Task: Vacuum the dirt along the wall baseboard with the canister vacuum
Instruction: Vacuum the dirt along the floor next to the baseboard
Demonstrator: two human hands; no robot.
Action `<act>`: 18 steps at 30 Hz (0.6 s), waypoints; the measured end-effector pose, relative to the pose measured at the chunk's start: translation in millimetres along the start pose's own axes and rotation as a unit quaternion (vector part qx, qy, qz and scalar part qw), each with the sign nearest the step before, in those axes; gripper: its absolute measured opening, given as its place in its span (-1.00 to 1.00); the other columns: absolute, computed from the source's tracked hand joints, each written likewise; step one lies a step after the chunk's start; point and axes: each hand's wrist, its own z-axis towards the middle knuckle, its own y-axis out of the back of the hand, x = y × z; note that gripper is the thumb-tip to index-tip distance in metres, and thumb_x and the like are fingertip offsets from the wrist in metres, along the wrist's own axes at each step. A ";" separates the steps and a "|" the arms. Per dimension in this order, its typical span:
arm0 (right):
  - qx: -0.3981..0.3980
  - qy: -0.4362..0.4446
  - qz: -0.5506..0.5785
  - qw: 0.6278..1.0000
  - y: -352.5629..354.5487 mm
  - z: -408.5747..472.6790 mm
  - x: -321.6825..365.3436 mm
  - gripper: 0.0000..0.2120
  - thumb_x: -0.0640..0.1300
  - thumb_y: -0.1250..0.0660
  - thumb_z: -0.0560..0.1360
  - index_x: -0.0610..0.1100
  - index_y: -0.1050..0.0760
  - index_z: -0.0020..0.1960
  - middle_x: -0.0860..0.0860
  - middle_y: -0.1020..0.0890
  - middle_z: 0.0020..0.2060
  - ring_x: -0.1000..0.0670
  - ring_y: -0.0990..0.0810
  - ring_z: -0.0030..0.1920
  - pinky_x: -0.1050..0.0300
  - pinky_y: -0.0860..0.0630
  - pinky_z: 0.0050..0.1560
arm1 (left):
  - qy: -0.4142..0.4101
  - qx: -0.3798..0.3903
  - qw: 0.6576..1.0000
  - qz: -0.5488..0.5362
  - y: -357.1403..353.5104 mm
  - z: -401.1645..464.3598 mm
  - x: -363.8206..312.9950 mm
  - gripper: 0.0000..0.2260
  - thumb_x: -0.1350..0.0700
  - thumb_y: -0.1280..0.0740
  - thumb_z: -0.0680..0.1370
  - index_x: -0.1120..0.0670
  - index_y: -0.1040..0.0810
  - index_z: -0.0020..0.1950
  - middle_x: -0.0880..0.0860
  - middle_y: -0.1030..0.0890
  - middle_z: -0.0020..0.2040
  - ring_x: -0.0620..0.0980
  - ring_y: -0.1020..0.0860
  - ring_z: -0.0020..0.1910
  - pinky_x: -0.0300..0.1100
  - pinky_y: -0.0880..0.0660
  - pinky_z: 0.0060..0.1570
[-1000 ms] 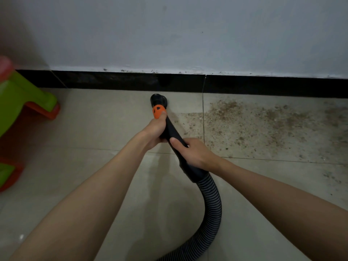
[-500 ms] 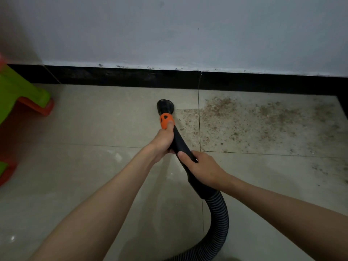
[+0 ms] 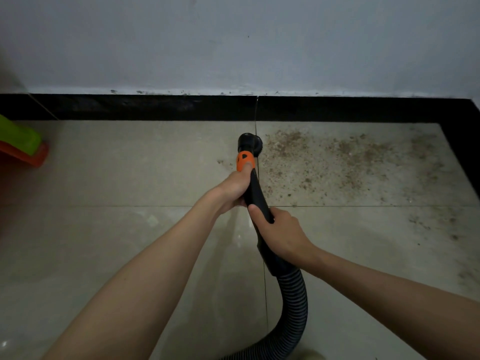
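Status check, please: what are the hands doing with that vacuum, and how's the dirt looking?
Left hand and right hand both grip the wand. Nozzle at the edge of the dirt patch. Nothing blocking.

Grey wall [image 3: 233, 42] above beige floor tiles [image 3: 117, 178] (dimly lit).

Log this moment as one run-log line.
left hand grips orange collar | right hand grips black wand | round black nozzle at brown dirt patch edge
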 end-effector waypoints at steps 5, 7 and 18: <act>0.048 0.026 0.015 0.998 -1.0 10.5 6.7 -0.55 0.30 -0.15 0.54 -0.06 -0.44 -0.24 0.04 -0.57 -0.35 0.08 -0.56 -0.35 0.26 -0.39 -0.38 | 0.003 -0.033 0.999 -0.043 16.6 0.8 3.0 -0.55 -0.19 -0.05 0.62 0.19 -0.43 0.09 0.10 -0.53 -0.13 0.03 -0.53 -0.16 -0.14 -0.50 -0.18; 0.068 0.037 0.008 0.997 -5.0 14.0 13.2 -0.56 0.30 -0.15 0.54 -0.04 -0.42 -0.26 0.07 -0.55 -0.39 0.14 -0.54 -0.40 0.34 -0.34 -0.45 | 0.001 -0.047 0.995 -0.083 28.7 -1.1 5.9 -0.58 -0.17 -0.11 0.61 0.19 -0.42 0.12 0.10 -0.52 -0.11 0.03 -0.52 -0.13 -0.13 -0.51 -0.14; 0.146 0.077 -0.058 0.985 -20.3 0.0 23.6 -0.56 0.29 -0.10 0.57 -0.04 -0.39 -0.26 0.05 -0.55 -0.36 0.04 -0.54 -0.34 0.17 -0.38 -0.33 | 0.011 -0.055 0.990 -0.126 67.3 -21.1 26.7 -0.68 -0.11 -0.06 0.65 0.11 -0.40 -0.03 0.08 -0.50 -0.10 -0.01 -0.52 -0.13 -0.13 -0.50 -0.23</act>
